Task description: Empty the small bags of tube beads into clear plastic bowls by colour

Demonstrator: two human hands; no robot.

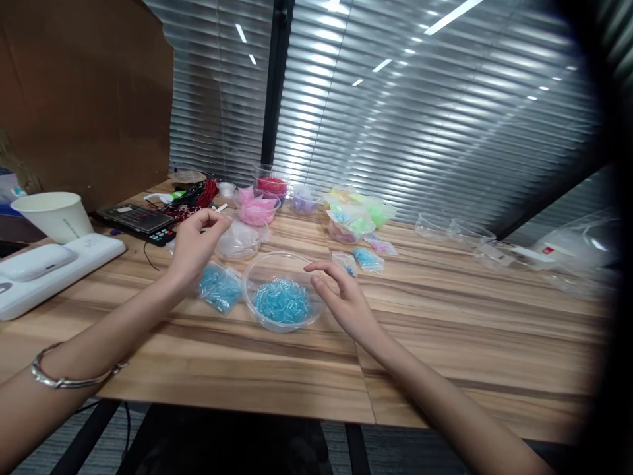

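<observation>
A clear round plastic bowl (251, 280) stands in front of me on the wooden table, with a heap of short blue tube beads (281, 301) in it. My right hand (346, 300) is over the bowl's right rim, index finger and thumb slightly apart with nothing visible between them. Up and to the left, my left hand (195, 241) is raised with thumb and fingers pinched together; what they hold, if anything, is too small to make out. Below it lies a bag of blue beads (221, 287). A clear container with whitish contents (238, 239) sits just right of that hand.
Behind are a bowl of pink bags (257, 210), a red-filled tub (271, 187) and a pile of colourful bags (356, 214). Small blue packets (368, 259) lie to the right, clear containers (469, 232) farther off. A paper cup (54, 214) and white power strip (64, 267) are left.
</observation>
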